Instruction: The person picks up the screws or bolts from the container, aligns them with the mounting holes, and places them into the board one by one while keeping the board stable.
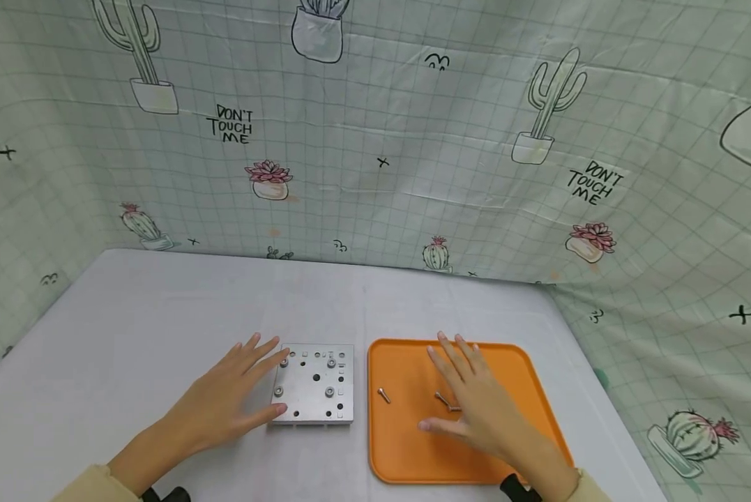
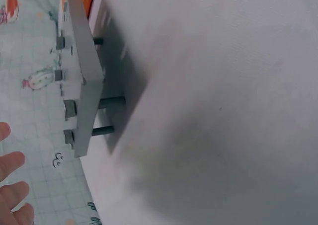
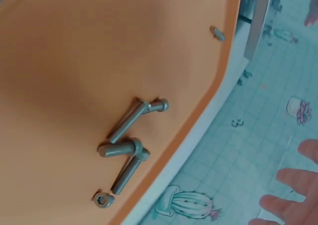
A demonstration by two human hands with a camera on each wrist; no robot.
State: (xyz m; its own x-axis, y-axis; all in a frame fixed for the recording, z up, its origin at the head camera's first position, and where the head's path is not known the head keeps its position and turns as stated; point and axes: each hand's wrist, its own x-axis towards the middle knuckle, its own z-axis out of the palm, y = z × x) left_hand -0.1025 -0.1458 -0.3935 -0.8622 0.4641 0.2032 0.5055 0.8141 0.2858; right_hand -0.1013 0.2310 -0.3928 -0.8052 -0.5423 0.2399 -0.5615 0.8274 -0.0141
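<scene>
A silver metal plate (image 1: 305,390) with several holes is raised off the table on the left. Several socket-head screws (image 1: 329,392) stand in it, and their shanks (image 2: 112,103) stick out below in the left wrist view. My left hand (image 1: 224,397) is spread at the plate's left edge, holding nothing; whether it touches the plate I cannot tell. My right hand (image 1: 482,401) hovers with fingers spread over an orange tray (image 1: 406,446), also holding nothing. Loose socket-head screws (image 3: 128,123) lie clustered on the tray, partly hidden by that hand in the head view. A lone screw (image 1: 383,395) lies near its left side.
Plate and tray stand side by side on a white table (image 1: 224,300), a narrow gap between them. A patterned curtain (image 1: 375,125) hangs behind the table and along its sides. Dark bands (image 1: 519,488) show at both wrists.
</scene>
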